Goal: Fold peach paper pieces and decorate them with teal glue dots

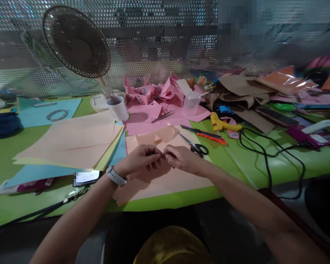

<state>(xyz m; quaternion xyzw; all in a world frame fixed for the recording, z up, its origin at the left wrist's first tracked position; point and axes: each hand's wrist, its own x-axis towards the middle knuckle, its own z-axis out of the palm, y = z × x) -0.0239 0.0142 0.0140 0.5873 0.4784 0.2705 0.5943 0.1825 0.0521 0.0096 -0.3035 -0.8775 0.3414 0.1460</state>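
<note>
Both hands meet over the peach sheet [165, 179]: our left hand [139, 158] and right hand [181, 158] have fingertips pinched together on something tiny between them, too small for us to make out. That sheet lies flat on the green table [236, 165], at its near edge, and we're using it as our landmark. Just right of it sit scissors [196, 147], further right a yellow glue gun [222, 125] with its black cord [266, 161]. Left of it there's a paper stack [71, 141] and a phone [86, 177]. Behind it, pink paper scraps [154, 99], a white cup [117, 108] and a fan [76, 41] in front of a perforated metal wall [165, 22].
</note>
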